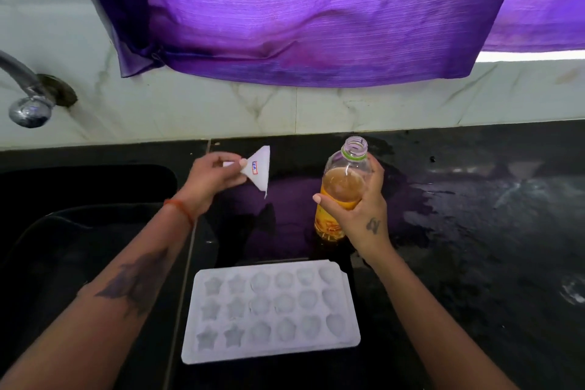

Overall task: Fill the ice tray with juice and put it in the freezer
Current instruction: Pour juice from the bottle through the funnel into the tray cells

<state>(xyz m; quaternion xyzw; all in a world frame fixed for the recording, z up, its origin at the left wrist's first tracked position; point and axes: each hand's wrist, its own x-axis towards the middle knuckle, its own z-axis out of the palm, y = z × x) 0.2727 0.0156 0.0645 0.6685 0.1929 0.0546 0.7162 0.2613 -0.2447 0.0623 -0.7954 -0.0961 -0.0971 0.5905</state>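
Between the left hand (215,176) and right hand (357,199) lies open dark counter (474,231) — bounded nearer the person by the ice tray (269,310), with the sink (79,215) dropping away under the left forearm and the curtain (300,25) hanging beyond both.

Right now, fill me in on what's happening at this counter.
A person is getting ready to pour juice. The right hand grips an uncapped bottle of orange juice standing on the dark counter. The left hand pinches a small white funnel by its spout, held up in the air. The white ice tray lies near the person, and its star and round moulds look empty. A sink is on the left.
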